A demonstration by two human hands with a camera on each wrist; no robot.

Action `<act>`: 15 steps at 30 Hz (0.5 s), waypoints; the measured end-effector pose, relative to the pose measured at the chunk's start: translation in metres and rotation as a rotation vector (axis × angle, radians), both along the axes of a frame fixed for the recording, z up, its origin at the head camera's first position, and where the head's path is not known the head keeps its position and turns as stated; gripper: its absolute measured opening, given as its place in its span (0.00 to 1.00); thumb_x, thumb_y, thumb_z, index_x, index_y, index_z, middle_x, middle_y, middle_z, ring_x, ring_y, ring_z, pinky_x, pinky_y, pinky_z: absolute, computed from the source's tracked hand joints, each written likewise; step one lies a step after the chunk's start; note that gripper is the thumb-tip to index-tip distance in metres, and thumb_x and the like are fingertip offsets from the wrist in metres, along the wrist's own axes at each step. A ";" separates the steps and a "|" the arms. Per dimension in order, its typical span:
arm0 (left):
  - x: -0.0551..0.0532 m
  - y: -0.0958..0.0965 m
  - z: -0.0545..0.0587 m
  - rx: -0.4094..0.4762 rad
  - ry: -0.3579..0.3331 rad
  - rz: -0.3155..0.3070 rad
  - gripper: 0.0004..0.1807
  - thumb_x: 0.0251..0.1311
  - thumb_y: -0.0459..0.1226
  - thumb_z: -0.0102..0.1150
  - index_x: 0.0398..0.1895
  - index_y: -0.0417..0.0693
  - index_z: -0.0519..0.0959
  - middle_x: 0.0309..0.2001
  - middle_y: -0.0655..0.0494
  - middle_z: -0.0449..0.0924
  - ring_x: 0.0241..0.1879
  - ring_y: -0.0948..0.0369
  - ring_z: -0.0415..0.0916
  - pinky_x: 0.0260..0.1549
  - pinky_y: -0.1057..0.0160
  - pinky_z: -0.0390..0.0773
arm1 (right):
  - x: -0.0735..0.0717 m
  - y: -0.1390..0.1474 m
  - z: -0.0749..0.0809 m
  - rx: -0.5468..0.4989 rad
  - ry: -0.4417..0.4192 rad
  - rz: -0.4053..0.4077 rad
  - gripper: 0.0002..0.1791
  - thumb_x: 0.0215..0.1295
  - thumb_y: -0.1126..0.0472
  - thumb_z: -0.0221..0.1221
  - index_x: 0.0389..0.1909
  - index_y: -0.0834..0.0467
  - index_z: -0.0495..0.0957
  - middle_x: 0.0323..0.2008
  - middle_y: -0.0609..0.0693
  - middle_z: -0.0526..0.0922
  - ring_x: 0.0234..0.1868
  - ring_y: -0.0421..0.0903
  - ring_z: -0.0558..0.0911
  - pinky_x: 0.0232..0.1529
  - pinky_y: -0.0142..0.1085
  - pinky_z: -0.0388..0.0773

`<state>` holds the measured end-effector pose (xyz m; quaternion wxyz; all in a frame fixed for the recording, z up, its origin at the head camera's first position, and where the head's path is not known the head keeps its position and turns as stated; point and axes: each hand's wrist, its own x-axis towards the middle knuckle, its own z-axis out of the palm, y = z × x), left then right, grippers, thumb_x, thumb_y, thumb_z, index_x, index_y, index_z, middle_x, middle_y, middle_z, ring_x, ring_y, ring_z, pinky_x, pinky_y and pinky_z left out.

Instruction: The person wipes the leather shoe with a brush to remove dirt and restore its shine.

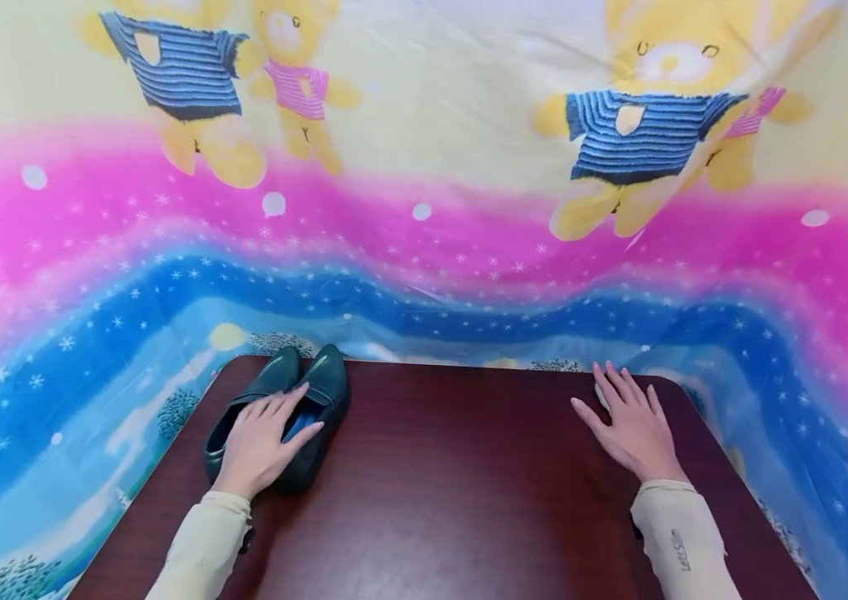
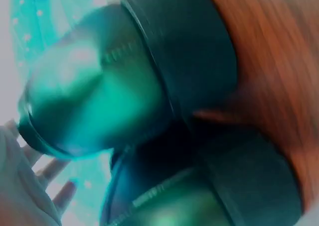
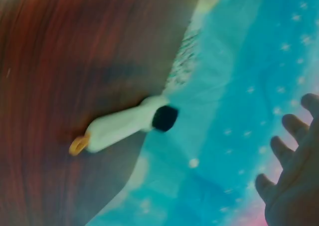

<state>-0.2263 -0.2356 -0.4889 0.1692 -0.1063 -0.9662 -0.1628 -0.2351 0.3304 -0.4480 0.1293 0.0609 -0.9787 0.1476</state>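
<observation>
A pair of dark green, shiny slip-on shoes [image 1: 328, 375] stands side by side at the table's far left corner, toes away from me. My left hand [image 1: 262, 442] is spread over their openings, fingers extended and curled round nothing. Blurred and close, the heel of one shoe [image 2: 99, 86] fills much of the left wrist view. Over the far right corner hovers my right hand [image 1: 637, 429], fingers apart. Below it lies a short whitish stick-like item [image 3: 122, 127] with a black end and an orange loop; the hand hides most of it in the head view.
The dark red-brown wooden table [image 1: 454, 467] has rounded far corners. A cloth [image 1: 424, 250] printed with bears, snowflakes and pink and blue bands hangs right behind its far edge and along both sides.
</observation>
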 end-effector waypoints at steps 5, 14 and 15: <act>0.009 0.014 -0.002 -0.006 0.027 0.007 0.30 0.65 0.55 0.67 0.60 0.44 0.82 0.46 0.48 0.87 0.46 0.48 0.81 0.52 0.41 0.79 | -0.013 0.026 -0.009 0.007 -0.096 -0.060 0.46 0.78 0.30 0.40 0.84 0.55 0.46 0.79 0.69 0.55 0.77 0.73 0.55 0.73 0.70 0.51; 0.015 0.024 -0.009 -0.175 0.094 0.009 0.17 0.56 0.45 0.77 0.34 0.43 0.80 0.14 0.58 0.70 0.27 0.52 0.81 0.54 0.45 0.78 | -0.023 0.076 -0.054 -0.054 -0.323 -0.156 0.51 0.79 0.30 0.37 0.81 0.69 0.42 0.72 0.82 0.52 0.70 0.82 0.57 0.63 0.74 0.62; 0.015 0.025 -0.010 -0.179 0.095 0.008 0.17 0.56 0.44 0.78 0.36 0.43 0.80 0.14 0.59 0.70 0.26 0.53 0.82 0.55 0.45 0.78 | -0.023 0.079 -0.058 -0.063 -0.343 -0.160 0.52 0.79 0.30 0.38 0.81 0.70 0.42 0.73 0.82 0.51 0.70 0.82 0.57 0.64 0.74 0.62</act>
